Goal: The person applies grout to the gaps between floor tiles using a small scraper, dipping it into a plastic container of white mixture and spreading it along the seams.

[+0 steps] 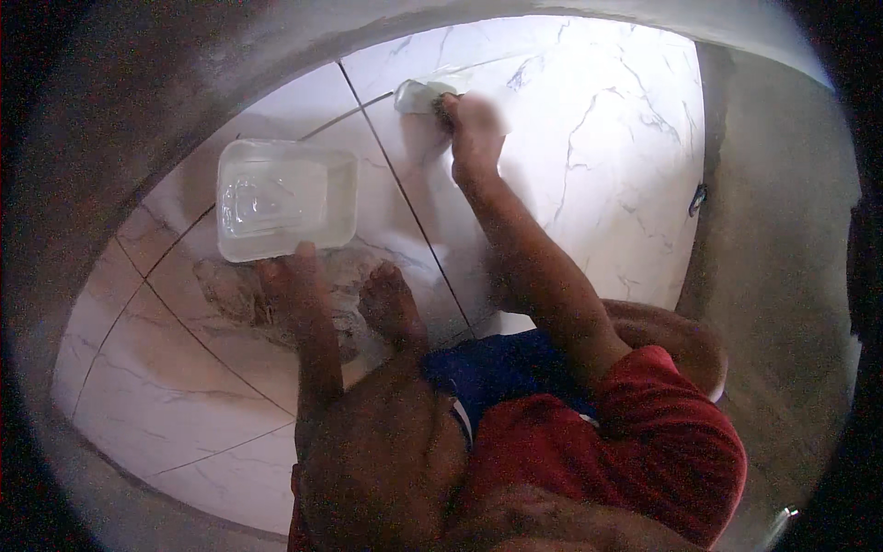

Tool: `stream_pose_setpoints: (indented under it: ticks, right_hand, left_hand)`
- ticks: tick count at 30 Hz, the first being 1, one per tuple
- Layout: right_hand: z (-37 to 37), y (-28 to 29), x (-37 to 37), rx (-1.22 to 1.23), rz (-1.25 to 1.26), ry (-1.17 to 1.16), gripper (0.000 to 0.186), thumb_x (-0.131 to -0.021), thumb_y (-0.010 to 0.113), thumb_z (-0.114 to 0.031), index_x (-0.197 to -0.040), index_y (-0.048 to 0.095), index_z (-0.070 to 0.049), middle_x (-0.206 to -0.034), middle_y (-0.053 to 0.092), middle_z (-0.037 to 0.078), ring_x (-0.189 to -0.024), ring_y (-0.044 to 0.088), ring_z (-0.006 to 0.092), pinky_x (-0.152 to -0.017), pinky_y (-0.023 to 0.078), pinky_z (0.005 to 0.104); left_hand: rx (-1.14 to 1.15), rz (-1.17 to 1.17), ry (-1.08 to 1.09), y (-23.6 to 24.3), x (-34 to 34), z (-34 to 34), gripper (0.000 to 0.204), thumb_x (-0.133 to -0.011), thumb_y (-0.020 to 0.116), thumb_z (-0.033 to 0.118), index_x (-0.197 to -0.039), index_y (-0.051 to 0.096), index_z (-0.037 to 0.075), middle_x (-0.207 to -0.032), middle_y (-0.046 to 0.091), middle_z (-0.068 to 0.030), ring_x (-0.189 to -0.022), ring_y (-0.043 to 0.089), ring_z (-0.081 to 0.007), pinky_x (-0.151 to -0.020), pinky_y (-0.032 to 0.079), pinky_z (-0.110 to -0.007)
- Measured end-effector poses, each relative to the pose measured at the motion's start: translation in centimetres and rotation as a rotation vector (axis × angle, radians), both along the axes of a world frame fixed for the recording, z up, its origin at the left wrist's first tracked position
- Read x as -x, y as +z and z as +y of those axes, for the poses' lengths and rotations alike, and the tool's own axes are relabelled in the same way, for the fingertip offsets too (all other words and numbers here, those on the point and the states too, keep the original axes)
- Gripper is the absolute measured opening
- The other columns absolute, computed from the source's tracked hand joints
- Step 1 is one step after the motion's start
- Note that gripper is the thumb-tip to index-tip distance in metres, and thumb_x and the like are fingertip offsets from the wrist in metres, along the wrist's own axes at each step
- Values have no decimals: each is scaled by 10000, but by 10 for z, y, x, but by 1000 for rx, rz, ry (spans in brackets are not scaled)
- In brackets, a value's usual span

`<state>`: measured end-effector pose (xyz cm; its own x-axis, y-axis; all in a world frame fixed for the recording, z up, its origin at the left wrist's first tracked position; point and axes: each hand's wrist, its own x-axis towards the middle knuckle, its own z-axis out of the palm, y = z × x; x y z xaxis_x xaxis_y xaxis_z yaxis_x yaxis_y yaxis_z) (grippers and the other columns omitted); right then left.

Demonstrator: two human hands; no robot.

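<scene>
My left hand [292,271] is at the near rim of a translucent white plastic tub [342,198], fingers closed on its edge. The tub is rectangular, with a wet, shiny inside. Out ahead, my right hand [478,131] is closed and partly smeared by motion. It grips a small tool with a dark grip and a pale, rounded, translucent end [418,97], low over the white tiles. The tool's exact kind cannot be made out.
White marbled floor tiles [589,156] with dark joints lie all around. A crumpled greyish-brown patch, maybe cloth [225,290], lies below the tub beside my bare foot [391,299]. Grey walls curve around the floor. A small dark item [698,200] lies at the right edge.
</scene>
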<state>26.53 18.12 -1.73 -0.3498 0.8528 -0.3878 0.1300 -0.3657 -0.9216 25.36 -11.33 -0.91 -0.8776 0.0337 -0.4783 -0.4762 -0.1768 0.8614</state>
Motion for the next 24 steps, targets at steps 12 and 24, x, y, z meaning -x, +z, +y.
stream_pose_setpoints:
  ticks: [12, 24]
  right_hand:
    - [-9, -15, 0, -10, 84, -28, 257, -872, 738, -68, -1036, 559, 17, -936, 657, 116, -810, 654, 176, -754, 561, 297]
    - [41, 39, 8, -1083, -395, 671, 257, -885, 727, -117, -1105, 605, -62, -1032, 716, 125, -927, 692, 254, -780, 569, 374]
  left_hand:
    - [217, -22, -149, 8, 3, 2, 682, -874, 689, 103, -1456, 345, 17, -1449, 427, -171, -1329, 439, -329, -1123, 379, -488]
    - [27, 46, -43, 11, 3, 2, 710, -885, 656, 83, -1489, 293, -1, -1462, 423, -183, -1339, 431, -317, -1131, 361, -463]
